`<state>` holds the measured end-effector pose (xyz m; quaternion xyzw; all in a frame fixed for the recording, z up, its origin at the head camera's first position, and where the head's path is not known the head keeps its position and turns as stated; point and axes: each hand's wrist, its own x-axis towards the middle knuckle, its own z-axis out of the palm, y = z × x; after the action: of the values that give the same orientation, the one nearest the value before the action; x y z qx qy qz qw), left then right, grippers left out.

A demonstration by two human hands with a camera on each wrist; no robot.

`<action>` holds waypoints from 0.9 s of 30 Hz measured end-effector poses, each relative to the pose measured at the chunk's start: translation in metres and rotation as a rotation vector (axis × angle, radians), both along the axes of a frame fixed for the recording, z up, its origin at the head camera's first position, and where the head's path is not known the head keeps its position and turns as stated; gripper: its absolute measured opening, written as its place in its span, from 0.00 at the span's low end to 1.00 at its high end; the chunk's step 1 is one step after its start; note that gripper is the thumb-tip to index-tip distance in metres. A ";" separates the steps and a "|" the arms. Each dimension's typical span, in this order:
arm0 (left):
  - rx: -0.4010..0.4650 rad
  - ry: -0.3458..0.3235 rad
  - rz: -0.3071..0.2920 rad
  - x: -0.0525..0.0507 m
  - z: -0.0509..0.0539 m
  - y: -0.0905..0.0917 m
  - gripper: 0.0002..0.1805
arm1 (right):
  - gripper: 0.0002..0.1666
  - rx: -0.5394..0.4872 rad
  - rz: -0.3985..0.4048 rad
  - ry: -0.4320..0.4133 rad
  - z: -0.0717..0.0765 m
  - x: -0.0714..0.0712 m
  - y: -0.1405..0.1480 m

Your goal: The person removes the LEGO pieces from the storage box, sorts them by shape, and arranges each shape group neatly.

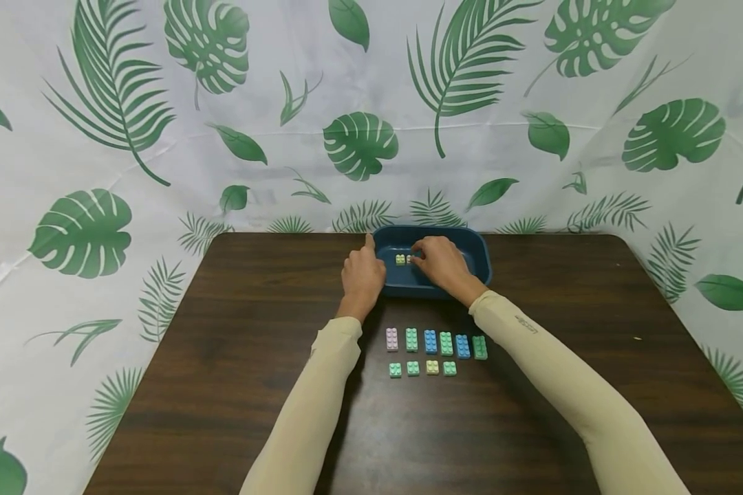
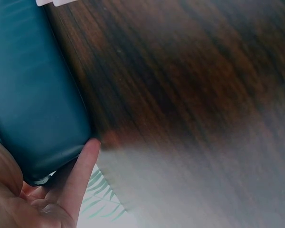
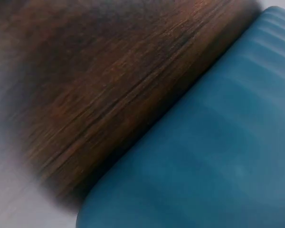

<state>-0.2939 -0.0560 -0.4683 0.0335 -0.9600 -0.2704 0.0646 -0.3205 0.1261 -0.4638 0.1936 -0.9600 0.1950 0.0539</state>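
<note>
A dark blue tray point(image 1: 479, 237) stands near the far edge of the table. My left hand point(image 1: 363, 275) holds its left end, with the index finger stretched along the outside; in the left wrist view that finger touches the tray's wall point(image 2: 42, 95). Inside the tray my right hand point(image 1: 442, 261) pinches a small pale yellow toy brick point(image 1: 408, 259), which the fingertips partly cover. Just left of it lies another small yellow brick point(image 1: 400, 259). The right wrist view shows only the tray's outer wall point(image 3: 204, 142) and the table, no fingers.
In front of the tray, long bricks in pink point(image 1: 392, 339), green point(image 1: 411, 339) and blue point(image 1: 431, 342) form a row of several. A nearer row holds small green bricks point(image 1: 395, 370) and a yellow one point(image 1: 432, 367). A leaf-patterned cloth point(image 1: 285, 158) hangs behind the brown table point(image 1: 254, 344).
</note>
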 end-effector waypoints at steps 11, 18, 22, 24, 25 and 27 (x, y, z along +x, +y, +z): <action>0.006 -0.005 0.007 -0.002 -0.001 -0.001 0.37 | 0.13 0.070 -0.042 -0.052 -0.005 -0.007 -0.008; 0.024 0.001 0.023 -0.002 -0.003 0.000 0.36 | 0.14 0.063 -0.061 0.007 0.010 0.002 0.001; 0.027 -0.007 0.031 -0.002 -0.001 -0.001 0.36 | 0.14 0.074 -0.064 0.050 0.031 0.018 0.012; 0.030 -0.015 0.028 -0.003 -0.001 -0.001 0.36 | 0.14 0.086 -0.055 0.064 0.039 0.029 0.020; 0.030 -0.020 0.024 -0.003 -0.001 0.000 0.36 | 0.14 0.095 -0.057 0.068 0.043 0.036 0.024; 0.035 -0.021 0.014 -0.003 0.000 0.001 0.36 | 0.14 0.120 -0.059 0.081 0.050 0.050 0.033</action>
<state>-0.2972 -0.0552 -0.4686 0.0442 -0.9555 -0.2862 0.0556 -0.2709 0.1589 -0.4138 0.1757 -0.9723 0.1276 0.0866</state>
